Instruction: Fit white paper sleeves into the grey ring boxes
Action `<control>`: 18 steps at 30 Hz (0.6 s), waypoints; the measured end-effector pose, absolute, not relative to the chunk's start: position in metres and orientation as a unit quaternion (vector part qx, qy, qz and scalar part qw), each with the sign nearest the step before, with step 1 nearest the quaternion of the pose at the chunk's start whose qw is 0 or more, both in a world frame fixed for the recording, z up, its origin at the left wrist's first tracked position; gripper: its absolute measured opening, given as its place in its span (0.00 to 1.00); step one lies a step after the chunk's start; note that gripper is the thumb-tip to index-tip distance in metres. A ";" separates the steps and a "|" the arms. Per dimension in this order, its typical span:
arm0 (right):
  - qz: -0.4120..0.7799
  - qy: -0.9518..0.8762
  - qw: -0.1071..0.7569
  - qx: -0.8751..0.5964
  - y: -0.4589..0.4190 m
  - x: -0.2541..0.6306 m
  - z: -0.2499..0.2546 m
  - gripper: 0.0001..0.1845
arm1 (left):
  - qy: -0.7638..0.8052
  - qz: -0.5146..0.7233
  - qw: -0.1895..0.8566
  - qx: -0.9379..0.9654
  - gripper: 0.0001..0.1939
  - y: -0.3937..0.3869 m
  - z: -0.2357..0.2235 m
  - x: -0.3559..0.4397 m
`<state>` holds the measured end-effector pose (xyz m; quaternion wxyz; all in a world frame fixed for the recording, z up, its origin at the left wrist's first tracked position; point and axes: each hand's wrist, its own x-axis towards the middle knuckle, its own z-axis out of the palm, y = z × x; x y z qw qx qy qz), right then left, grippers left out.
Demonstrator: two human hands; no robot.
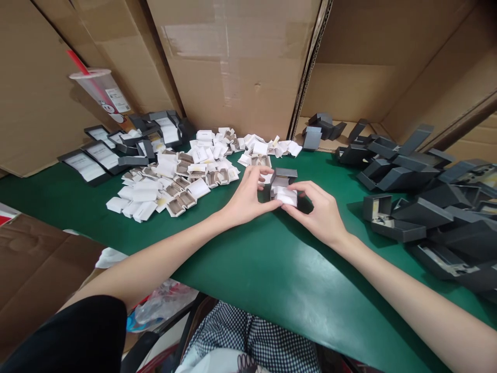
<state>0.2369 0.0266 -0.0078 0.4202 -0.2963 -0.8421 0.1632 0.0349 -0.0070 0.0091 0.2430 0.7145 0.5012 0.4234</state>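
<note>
A small dark grey box (286, 174) with its lid raised stands on the green table in front of me, with a folded white paper insert (285, 196) at its front part. My left hand (248, 197) is curled around the box's left side, fingertips by the lid and thumb at the lower front. From the right, my right hand (320, 211) pinches the white insert and the box's front between thumb and fingers. Whether the insert is fully seated cannot be made out. Close to my left hand lies a pile of white folded inserts (198, 155).
Open dark boxes (419, 207) are heaped along the right; more dark boxes with white pads (103, 155) lie at the back left. A plastic cup (101, 90) with a red straw stands there. Cardboard cartons (240, 62) wall the back of the green table (267, 269).
</note>
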 end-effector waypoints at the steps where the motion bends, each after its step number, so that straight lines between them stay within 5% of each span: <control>1: 0.174 -0.841 0.420 -0.293 0.027 0.237 -0.008 0.12 | 0.492 0.419 0.261 0.717 0.36 -0.006 0.008 0.034; 4: 0.205 -0.836 0.423 -0.283 0.027 0.237 -0.006 0.11 | 0.459 0.398 0.320 0.727 0.47 -0.002 0.004 0.033; 18: 0.130 -0.911 0.281 -0.271 0.040 0.257 0.032 0.06 | 0.485 0.352 0.288 0.747 0.46 -0.005 0.003 0.042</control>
